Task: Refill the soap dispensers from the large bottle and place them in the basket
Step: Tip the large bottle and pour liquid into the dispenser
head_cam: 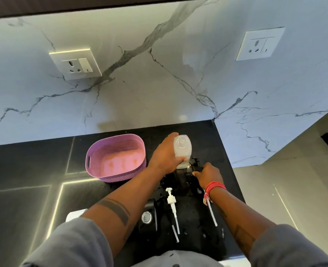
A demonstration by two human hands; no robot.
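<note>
My left hand (pixel 164 157) grips a clear large bottle (pixel 182 149), tipped so that its lower end meets the top of a dark soap dispenser (pixel 180 180) standing on the black counter. My right hand (pixel 207 174) holds that dispenser near its neck from the right. A white pump head with its long tube (pixel 171 201) lies on the counter in front of the dispenser. A second white tube (pixel 212 214) lies partly under my right wrist. A purple basket (pixel 93 160) with nothing in it stands to the left of my left hand.
A dark object with a round metal-rimmed opening (pixel 146 217) sits near the front, left of the white pump. The black counter (pixel 34 170) ends just right of my right hand. A marble wall with two sockets (pixel 76 63) stands behind.
</note>
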